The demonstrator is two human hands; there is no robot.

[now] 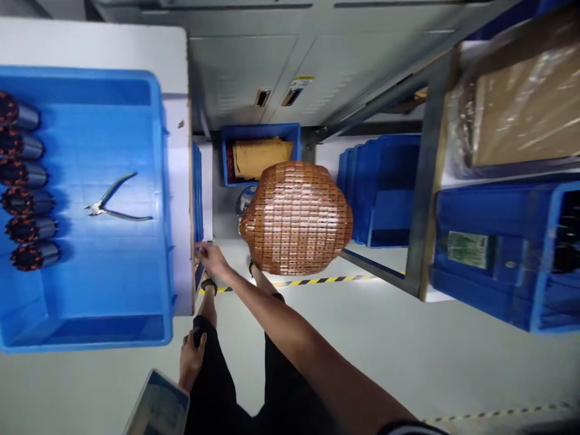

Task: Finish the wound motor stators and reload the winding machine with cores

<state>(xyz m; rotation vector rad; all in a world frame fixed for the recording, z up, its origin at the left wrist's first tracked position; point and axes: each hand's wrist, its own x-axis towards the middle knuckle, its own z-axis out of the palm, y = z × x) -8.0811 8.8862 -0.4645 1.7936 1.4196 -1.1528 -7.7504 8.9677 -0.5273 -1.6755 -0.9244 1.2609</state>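
My right hand [212,258] reaches across to the edge of the white-topped table [181,284]. Its fingers are curled together there, and whatever they hold is hidden. My left hand [191,359] hangs by my left knee against the black trousers, its fingers loosely apart and nothing visible in them. On the table, a blue tray [165,254] bears a pair of cutting pliers [109,202], lying with the handles spread. Along the tray's left side stands a row of several motor armatures [36,199] with copper windings.
A stool with a brown beaded seat cover [296,220] stands ahead of me. Behind it sits a blue crate [260,130] with brown paper, before grey cabinets [244,66]. On the right, a shelf frame [421,181] holds blue bins [489,241]. A clear-looking box [158,408] shows at lower left.
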